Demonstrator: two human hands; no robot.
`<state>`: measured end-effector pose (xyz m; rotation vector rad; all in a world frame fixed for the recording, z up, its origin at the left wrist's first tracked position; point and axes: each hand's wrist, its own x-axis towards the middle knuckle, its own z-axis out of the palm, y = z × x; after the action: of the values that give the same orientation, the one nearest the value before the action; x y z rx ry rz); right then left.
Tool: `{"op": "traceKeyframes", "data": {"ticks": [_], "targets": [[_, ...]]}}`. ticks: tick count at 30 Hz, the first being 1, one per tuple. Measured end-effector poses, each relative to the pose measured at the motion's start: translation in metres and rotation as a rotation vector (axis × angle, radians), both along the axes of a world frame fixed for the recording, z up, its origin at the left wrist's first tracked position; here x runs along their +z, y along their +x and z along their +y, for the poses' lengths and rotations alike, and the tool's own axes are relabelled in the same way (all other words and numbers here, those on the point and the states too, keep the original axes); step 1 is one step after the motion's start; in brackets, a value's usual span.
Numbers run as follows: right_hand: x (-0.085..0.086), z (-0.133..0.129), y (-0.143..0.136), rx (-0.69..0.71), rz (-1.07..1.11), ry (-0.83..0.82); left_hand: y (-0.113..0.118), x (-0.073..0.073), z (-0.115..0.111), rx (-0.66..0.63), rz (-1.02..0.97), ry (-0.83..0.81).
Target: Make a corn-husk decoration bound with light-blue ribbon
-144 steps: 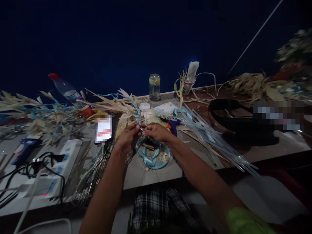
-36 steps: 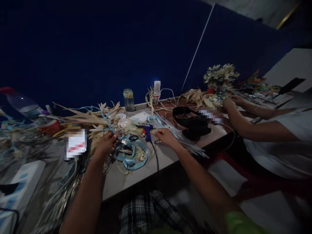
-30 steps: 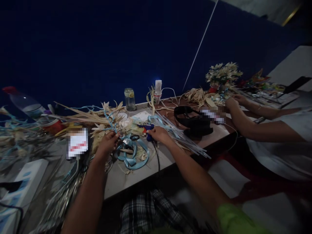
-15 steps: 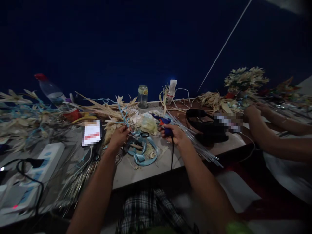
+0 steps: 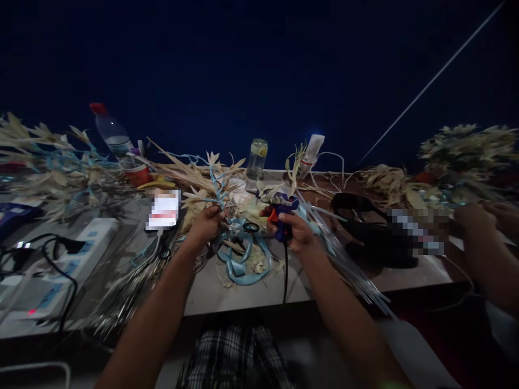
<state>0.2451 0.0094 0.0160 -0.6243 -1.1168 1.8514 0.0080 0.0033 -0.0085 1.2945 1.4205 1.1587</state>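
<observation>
My left hand (image 5: pixel 207 222) pinches a thin stem wrapped in light blue (image 5: pixel 218 186), which rises above my fingers among pale dried petals. My right hand (image 5: pixel 299 231) is closed around the handle of a dark blue glue gun (image 5: pixel 284 229) with an orange trigger. Its black cord (image 5: pixel 285 275) hangs down to the table's front edge. Where the nozzle points is hard to make out against the pale scraps behind it. Between my hands lies a loop of light blue ribbon (image 5: pixel 243 278), with black-handled scissors (image 5: pixel 251 227) partly on top.
A phone (image 5: pixel 164 210), a power strip (image 5: pixel 87 251) and thin wires (image 5: pixel 125 297) lie left. A glass jar (image 5: pixel 257 159) and leaning bottle (image 5: pixel 111 132) stand behind. Clear glue sticks (image 5: pixel 357 270) and a black strapped object (image 5: pixel 377 246) lie right, near another person's hands (image 5: pixel 476 221).
The view has turned left, so most things sit further right. My right hand has tilted the glue gun, and more of its body shows. My left hand still pinches the stem.
</observation>
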Motion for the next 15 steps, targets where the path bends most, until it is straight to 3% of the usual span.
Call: {"op": "traceKeyframes", "data": {"ticks": [8, 15], "targets": [[-0.015, -0.005, 0.001, -0.128, -0.412, 0.097, 0.002, 0.002, -0.001, 0.040, -0.009, -0.074], [-0.021, -0.005, 0.002, -0.062, -0.733, 0.367, 0.000, -0.005, 0.004, 0.044, 0.087, -0.038]]}}
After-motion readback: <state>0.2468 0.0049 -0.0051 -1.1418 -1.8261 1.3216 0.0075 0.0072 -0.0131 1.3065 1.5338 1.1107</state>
